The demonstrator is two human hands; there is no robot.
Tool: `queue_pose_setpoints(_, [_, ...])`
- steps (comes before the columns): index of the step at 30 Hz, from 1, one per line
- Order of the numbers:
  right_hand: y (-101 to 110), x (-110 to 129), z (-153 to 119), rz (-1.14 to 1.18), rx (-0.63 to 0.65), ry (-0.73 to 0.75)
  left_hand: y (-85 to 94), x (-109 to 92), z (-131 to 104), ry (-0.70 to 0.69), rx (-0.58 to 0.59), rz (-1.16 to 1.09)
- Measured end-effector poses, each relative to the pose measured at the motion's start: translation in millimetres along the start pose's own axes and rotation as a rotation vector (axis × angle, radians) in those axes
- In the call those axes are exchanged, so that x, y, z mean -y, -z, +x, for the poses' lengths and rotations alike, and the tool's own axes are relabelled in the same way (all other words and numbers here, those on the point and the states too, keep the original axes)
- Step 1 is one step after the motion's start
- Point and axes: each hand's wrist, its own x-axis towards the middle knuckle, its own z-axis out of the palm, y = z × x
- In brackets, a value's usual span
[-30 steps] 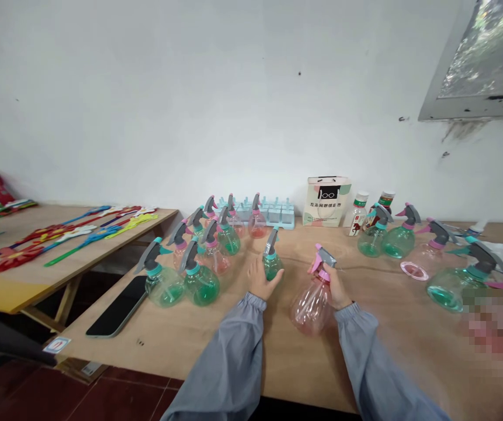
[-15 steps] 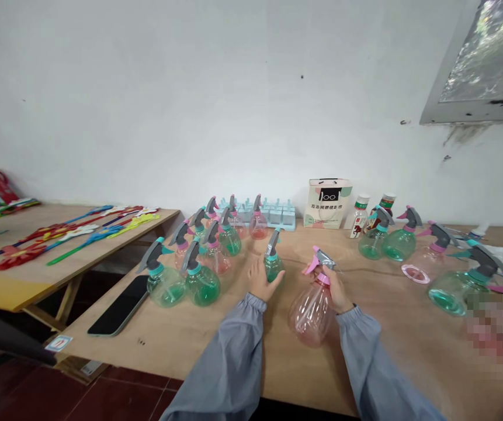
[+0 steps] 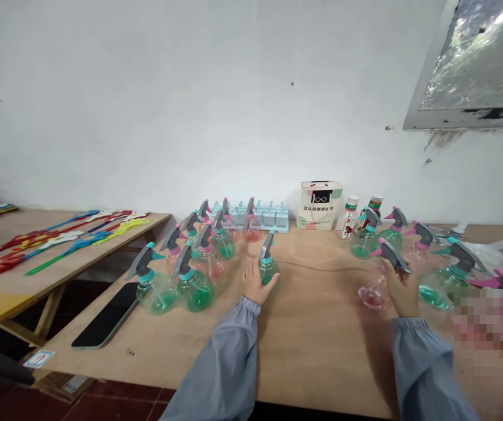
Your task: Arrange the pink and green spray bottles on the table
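My left hand (image 3: 256, 285) curves round the near left side of a green spray bottle (image 3: 269, 269), its thumb along the front. That bottle stands upright on the wooden table, its grey and teal trigger head pointing up. My right hand (image 3: 402, 295) grips a pink spray bottle (image 3: 371, 297) at its neck, under the grey and pink trigger head. The pink bottle is tilted, with its base toward the left; whether it touches the table I cannot tell. Close by on the right are another pink spray bottle (image 3: 416, 252) and a green one (image 3: 441, 286).
Several green and pink spray bottles (image 3: 195, 290) stand left, beside a phone (image 3: 106, 316). Along the wall are a pale blue mould tray (image 3: 276, 219), a paper bag (image 3: 319, 206) and two capped bottles (image 3: 350, 219). Colourful hand-shaped items (image 3: 65, 237) lie on the left table.
My right hand has carried the pink spray bottle to the right, toward the bottles there, and its base has swung left. My left hand stays at the green bottle. The view has shifted slightly right.
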Motion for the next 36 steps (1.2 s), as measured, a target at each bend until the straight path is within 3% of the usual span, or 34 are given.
queue_pose_setpoints(7, [-8.3, -59.7, 16.5, -0.162, -0.09, 0.069, 1.6, -3.2, 1.3, -0.105, -0.075, -0.055])
queue_pose_setpoints(13, [-25.3, -85.5, 24.5, -0.314, -0.149, 0.192, 1.6, -4.0, 0.6, -0.076, -0.067, -0.052])
queue_pose_setpoints(20, [-32.1, -87.5, 29.6, -0.495, -0.14, 0.213, -0.1, -6.3, -1.3, -0.066, -0.035, -0.037])
queue_pose_setpoints(26, [-28.7, -64.4, 8.0, -0.293, -0.192, 0.281, -4.1, -14.1, -7.2, -0.032, -0.031, -0.027])
queue_pose_setpoints(28, [-36.8, -48.9, -9.7, -0.246, -0.136, 0.33, -8.9, -24.5, -13.3, -0.025, -0.024, -0.031])
queue_pose_setpoints(30, [-52.1, -26.4, -30.1, -0.192, 0.011, 0.385, -15.6, -39.3, -22.1, -0.034, -0.011, -0.045])
queue_pose_setpoints(33, [-81.3, 18.0, -58.3, 0.034, 0.382, 0.423, -25.0, -63.2, -39.4, -0.055, 0.028, -0.068])
queue_pose_setpoints(36, [-104.0, 57.8, -75.8, 0.202, 0.679, 0.346, -28.7, -77.3, -54.6, -0.126, 0.133, -0.082])
